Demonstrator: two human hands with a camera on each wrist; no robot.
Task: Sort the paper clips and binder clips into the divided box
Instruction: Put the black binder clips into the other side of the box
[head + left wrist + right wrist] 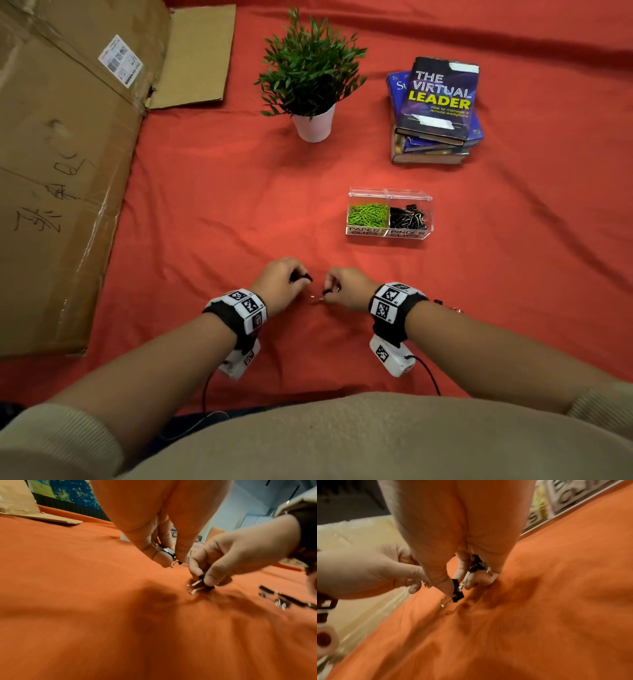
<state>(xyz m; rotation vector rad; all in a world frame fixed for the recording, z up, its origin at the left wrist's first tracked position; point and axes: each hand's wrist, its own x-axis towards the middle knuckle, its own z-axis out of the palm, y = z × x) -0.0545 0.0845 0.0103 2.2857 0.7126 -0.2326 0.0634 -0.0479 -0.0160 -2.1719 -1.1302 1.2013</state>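
On the red cloth (205, 205), the head view shows the divided box (389, 236) at two o'clock from the hands, with green paper clips (368, 214) left and black binder clips (409, 217) right. The left wrist view shows the left hand (154, 527) pinching one clip (169, 551), and loose clips (288, 600) too blurry to count. The right wrist view shows the right hand (462, 534) pinching another clip (457, 590), more half hidden.

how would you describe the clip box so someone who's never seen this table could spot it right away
On the red cloth, look just in front of the stack of books, between it and the two hands. The divided box is the small clear one, green paper clips left, black binder clips right. It alone is see-through and carries two printed labels.
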